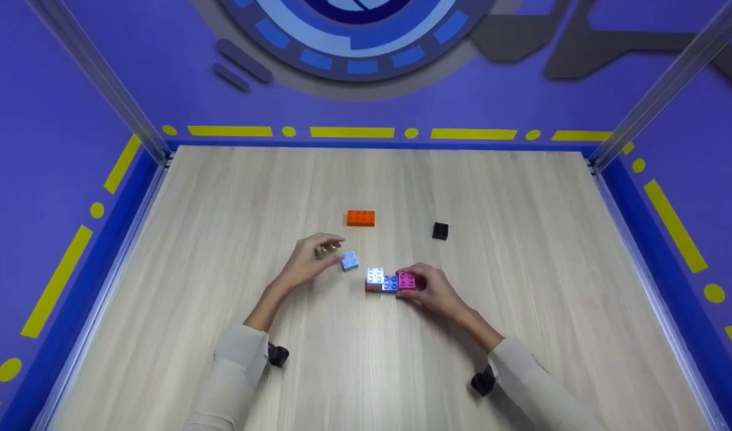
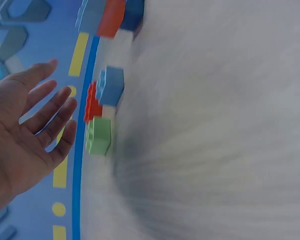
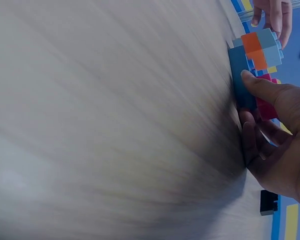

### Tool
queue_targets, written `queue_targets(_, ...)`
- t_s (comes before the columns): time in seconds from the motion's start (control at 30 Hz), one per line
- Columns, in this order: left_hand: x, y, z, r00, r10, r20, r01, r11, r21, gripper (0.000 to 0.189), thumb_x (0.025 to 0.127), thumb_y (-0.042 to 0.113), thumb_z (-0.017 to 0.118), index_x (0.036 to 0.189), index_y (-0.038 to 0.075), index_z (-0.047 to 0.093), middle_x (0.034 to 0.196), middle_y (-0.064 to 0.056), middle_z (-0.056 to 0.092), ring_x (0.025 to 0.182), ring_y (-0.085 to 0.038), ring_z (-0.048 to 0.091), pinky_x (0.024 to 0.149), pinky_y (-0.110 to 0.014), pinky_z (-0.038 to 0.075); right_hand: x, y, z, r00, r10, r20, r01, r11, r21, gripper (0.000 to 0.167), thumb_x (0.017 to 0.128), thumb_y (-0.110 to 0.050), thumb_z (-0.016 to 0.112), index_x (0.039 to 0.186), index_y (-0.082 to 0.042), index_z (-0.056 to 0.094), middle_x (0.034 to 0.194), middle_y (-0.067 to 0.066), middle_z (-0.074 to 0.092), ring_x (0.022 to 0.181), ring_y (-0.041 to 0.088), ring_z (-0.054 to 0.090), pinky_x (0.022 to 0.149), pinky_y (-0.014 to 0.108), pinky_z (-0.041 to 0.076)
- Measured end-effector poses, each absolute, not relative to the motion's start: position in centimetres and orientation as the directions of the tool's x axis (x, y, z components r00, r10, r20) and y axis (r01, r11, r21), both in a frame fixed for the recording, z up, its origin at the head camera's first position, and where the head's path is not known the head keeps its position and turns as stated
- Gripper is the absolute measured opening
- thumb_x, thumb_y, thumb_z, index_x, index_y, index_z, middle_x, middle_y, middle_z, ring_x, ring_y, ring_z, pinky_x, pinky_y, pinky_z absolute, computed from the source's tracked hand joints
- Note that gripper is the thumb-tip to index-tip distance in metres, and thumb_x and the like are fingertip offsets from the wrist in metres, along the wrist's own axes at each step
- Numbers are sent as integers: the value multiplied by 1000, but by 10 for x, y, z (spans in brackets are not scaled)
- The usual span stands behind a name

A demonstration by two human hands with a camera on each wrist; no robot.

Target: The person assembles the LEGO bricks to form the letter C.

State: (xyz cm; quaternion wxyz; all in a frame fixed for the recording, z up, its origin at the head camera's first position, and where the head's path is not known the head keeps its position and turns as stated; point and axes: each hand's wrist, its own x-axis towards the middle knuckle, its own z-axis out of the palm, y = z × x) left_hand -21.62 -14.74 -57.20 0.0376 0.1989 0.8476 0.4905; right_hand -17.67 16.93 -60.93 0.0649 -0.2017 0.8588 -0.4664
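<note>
My right hand [image 1: 434,291] grips one end of a small brick stack, its thumb against the long blue brick [image 3: 242,80] at the bottom. A pink brick [image 1: 406,280] sits on that end, between the fingers. At the other end, an orange brick [image 3: 252,46] carries a pale blue brick [image 1: 375,275]. My left hand [image 1: 306,260] is left of the stack, fingers loosely spread and holding nothing. Near its fingertips lies a loose light blue brick [image 1: 349,261]. A light green brick [image 2: 101,136] stands by the same hand, mostly covered by the fingers in the head view.
Farther back on the wooden table [image 1: 252,197] lies an orange brick [image 1: 361,218]. A small black brick [image 1: 440,231] is at the back right. Purple-blue panels [image 1: 354,111] border the table at the back and both sides.
</note>
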Motion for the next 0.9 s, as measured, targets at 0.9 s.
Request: queue_targets(0.9, -237, -151, -598, -991, 128, 40, 112, 626, 772, 43, 82, -1, 80, 123, -2, 70, 110, -18, 69, 94, -27, 63, 83, -38, 51, -177, 170, -610, -914, -397, 89, -277, 447, -850, 42, 79, -12, 87, 119, -4, 74, 107, 10, 73, 92, 11, 60, 78, 19, 47)
